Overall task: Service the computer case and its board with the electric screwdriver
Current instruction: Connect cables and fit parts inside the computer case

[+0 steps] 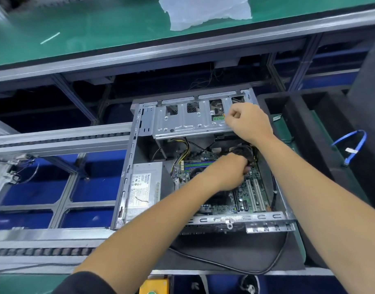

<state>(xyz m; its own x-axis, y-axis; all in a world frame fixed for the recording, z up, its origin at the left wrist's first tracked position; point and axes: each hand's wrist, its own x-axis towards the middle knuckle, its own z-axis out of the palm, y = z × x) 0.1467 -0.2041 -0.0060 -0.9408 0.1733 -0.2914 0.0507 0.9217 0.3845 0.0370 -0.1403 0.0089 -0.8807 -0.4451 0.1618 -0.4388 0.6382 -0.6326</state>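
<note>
Gripping black cables over green board, left hand, right hand fisted on steel case

I look down on a factory line. At the top runs a bench with a green mat and an aluminium edge, and a crumpled sheet of clear plastic lies on it. Below it I see a dark bay framed by aluminium struts. At left a conveyor frame with grey rails crosses over blue flooring. At right stands black foam packing, with a blue cable lying on it.
</note>
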